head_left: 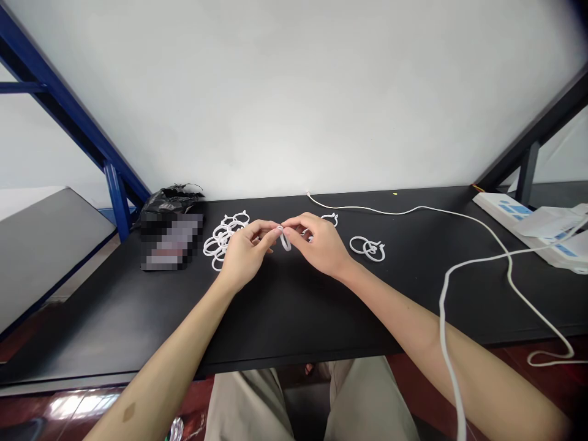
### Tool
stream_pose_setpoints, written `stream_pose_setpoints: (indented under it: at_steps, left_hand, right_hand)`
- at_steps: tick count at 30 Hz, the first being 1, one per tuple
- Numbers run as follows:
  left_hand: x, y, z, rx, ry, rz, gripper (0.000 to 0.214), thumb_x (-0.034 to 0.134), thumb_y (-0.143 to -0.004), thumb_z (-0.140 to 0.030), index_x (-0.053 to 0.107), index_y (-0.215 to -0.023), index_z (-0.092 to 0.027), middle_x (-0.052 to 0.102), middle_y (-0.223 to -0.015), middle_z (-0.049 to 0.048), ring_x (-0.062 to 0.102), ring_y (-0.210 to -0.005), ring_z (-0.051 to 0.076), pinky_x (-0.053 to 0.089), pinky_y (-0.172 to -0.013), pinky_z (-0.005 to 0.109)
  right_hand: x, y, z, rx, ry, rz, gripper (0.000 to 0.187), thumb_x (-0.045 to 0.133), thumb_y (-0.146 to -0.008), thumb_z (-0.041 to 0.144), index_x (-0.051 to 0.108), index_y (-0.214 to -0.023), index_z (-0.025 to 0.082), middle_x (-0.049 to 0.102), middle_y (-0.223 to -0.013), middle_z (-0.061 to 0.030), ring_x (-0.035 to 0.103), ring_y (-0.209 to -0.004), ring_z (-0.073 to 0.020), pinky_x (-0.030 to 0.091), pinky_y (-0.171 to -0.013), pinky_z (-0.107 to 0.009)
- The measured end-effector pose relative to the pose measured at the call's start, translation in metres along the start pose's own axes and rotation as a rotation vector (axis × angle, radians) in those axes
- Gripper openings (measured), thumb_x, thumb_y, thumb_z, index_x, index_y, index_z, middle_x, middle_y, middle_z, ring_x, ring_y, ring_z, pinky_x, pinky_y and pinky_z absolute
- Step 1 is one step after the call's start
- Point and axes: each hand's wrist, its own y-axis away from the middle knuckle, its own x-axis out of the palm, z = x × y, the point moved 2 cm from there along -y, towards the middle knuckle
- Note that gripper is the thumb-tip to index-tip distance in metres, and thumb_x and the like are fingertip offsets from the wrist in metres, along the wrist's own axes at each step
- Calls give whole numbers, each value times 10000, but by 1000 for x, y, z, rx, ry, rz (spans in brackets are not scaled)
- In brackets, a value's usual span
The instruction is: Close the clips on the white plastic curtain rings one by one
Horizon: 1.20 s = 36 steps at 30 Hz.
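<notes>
Between my two hands, above the middle of the table, is a white plastic curtain ring (285,240), seen nearly edge-on. My left hand (245,252) pinches it near its top with thumb and forefinger. From the other side my right hand (319,242) grips the same spot, so the fingertips almost meet and cover part of the ring. Left of my left hand lies a loose pile of several white rings (214,246), partly hidden by the hand. Two or so overlapping rings (367,248) lie to the right, and another ring (331,218) shows behind my right hand.
A black plastic bag (168,199) and a blurred-out flat item (172,245) lie at the left of the black table (294,318). A white cable (413,209) runs across the right side, passing over my right forearm. A white box (523,226) sits at far right.
</notes>
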Motion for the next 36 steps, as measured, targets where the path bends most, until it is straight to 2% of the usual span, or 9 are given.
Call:
stream_pose_setpoints:
  at_steps: [7,13,25,30,36]
  left_hand:
    - [-1,-2,4,9,-3,-40,297,722,-787,-476,766,-913,-212,740,-940,37,620,-736,148,537,-643,265]
    - [-2,-3,6,6,72,-77,272,769,-743,-442,746,-835,-187,717,-862,33,601,-702,140,528,-608,259]
    - [0,1,1,-19,102,36,284,712,-802,-449,713,-911,-187,677,-894,30,597,-727,131,526,-615,241]
    - [-1,2,1,-2,60,51,290,692,-811,-459,703,-906,-186,663,-838,21,596,-719,136,527,-638,253]
    - [-1,2,3,0,23,40,295,680,-818,-465,694,-895,-181,677,-890,26,591,-676,121,533,-655,270]
  right_hand:
    - [0,0,1,25,-60,24,137,618,-895,321,705,-884,216,710,-873,3,635,-712,-111,499,-676,-259]
    - [1,0,2,40,-83,18,157,624,-890,345,709,-861,216,711,-831,6,631,-704,-118,493,-664,-263]
    - [-1,1,5,125,-139,5,154,637,-870,335,706,-842,200,723,-811,-3,633,-680,-117,491,-627,-246]
    - [1,3,3,129,-155,10,177,636,-868,356,697,-838,193,721,-796,-13,638,-672,-125,505,-636,-254]
    - [3,3,0,135,-182,16,177,642,-864,349,695,-825,184,721,-815,-18,643,-680,-124,518,-652,-254]
